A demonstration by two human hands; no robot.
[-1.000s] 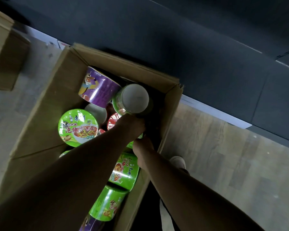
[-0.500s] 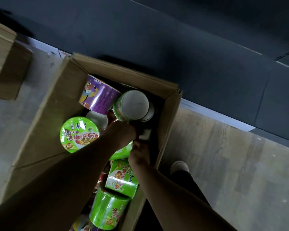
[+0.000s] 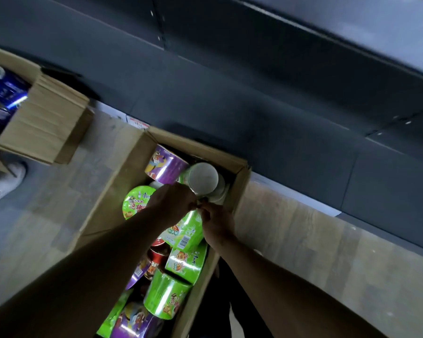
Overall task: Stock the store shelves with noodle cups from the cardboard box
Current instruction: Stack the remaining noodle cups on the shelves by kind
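- Cardboard box (image 3: 108,191) sits open at centre frame on wood-pattern floor (image 3: 303,240), packed with noodle cups.
- Left hand (image 3: 174,203) and right hand (image 3: 217,223) meet, fingers curled, at the upper edge of a green noodle cup (image 3: 186,232); whether either actually grips it cannot be told.
- Purple noodle cup (image 3: 166,164) and white-bottomed cup (image 3: 203,179) lie just above the hands.
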